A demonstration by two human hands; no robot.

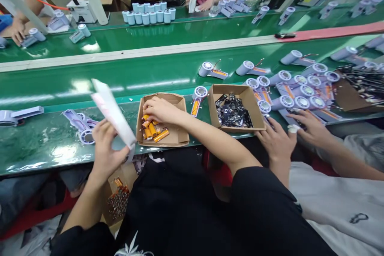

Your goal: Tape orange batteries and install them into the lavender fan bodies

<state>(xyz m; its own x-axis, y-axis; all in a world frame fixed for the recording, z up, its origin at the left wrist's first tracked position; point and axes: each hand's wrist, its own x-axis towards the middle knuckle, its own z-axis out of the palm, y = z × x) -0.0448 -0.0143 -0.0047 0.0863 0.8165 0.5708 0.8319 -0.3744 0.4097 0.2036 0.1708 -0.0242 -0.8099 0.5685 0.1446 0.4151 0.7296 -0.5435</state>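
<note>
My left hand [106,146] is closed on a folded white sheet [112,108], raised and tilted above the bench's front edge. My right hand [160,110] reaches into an open cardboard box [177,139]. Its fingers curl down onto an orange battery cell [146,117] at the box's left side; the fingertips are partly hidden. Several more orange battery cells [152,129] lie loose below that hand. Left of my left hand, pale purple fan housings [87,136] rest on the bench. One housing with an orange cell in its handle [195,107] lies right of the box.
A second cardboard box [241,127] holds black circuit boards [232,110]. Many purple housings [300,92] crowd the right, near a co-worker's hands [277,140]. A green conveyor [168,66] runs behind. More people sit across it. Below the bench, a carton holds orange cells [118,200].
</note>
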